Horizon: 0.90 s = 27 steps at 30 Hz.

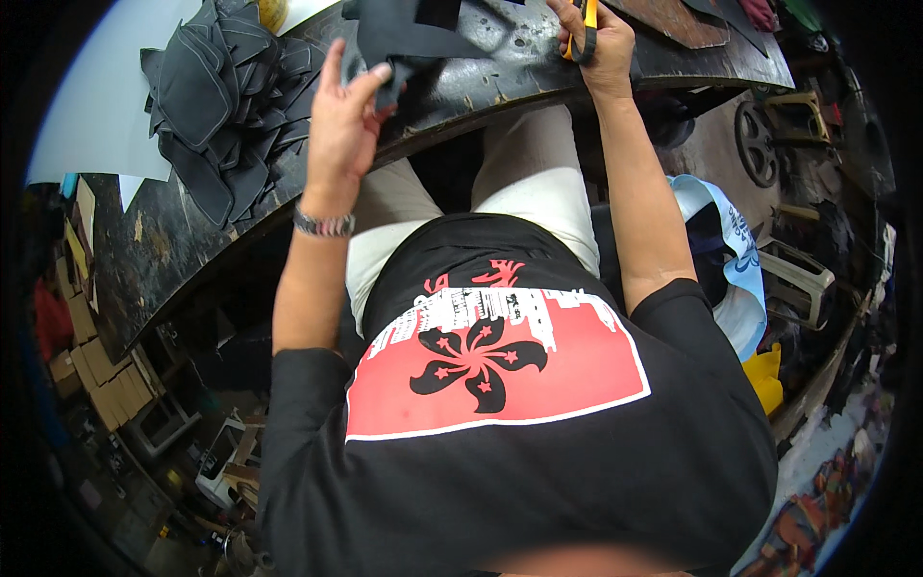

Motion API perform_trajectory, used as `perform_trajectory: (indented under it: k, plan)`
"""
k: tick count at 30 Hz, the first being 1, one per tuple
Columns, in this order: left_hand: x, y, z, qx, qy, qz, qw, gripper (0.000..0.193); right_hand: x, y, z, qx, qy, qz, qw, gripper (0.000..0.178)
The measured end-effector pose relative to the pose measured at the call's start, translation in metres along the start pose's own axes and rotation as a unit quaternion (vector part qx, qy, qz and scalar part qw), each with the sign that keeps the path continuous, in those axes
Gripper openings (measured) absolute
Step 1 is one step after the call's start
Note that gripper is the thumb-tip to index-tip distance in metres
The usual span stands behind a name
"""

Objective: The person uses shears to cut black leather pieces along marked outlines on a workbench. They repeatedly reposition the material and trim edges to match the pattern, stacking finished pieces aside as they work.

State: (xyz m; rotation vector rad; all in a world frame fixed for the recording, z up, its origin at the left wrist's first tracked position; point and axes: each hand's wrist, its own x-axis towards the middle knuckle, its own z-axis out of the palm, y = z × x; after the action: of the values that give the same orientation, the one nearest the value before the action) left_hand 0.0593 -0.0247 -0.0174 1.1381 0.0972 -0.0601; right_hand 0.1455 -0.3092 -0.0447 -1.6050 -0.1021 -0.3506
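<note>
My left hand [348, 120] is at the near edge of the dark worktable, wearing a banded watch at the wrist. Its index finger points away and its thumb lies against the curled edge of a black sheet piece [392, 40], which looks like leather or fabric. The other fingers are partly hidden under that edge. In my right hand [606, 53] are yellow-and-black handles [585, 29], apparently of scissors; the blades are out of view. Left of my left hand lies a loose heap of black cut pieces [197, 91] with pale lines along their edges.
The worktable [135, 255] curves across the front, its surface worn. A brown board [678, 21] lies at its far right. Below to the right are a white stool [798, 279], a light blue bag [735, 260] and a black wheel [757, 144]. Cardboard pieces [111, 385] are stacked at lower left.
</note>
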Motion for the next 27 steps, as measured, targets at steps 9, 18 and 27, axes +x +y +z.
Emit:
perform_trajectory:
  k: [9, 18, 27]
  plan:
    - [-0.057, -0.007, 0.013, 0.033, -0.022, -0.049, 0.998, 0.088, -0.001, 0.006, -0.001, 0.029, -0.01, 0.001, 1.0, 0.02]
    - [-0.058, 0.011, -0.005, 0.186, -0.02, -0.056, 0.981, 0.05, -0.003, 0.004, 0.001, 0.052, -0.006, 0.02, 0.998, 0.022]
    - [-0.048, 0.013, -0.004, -0.016, 0.067, 0.105, 0.992, 0.075, -0.002, 0.003, 0.0, 0.107, -0.011, 0.037, 0.993, 0.021]
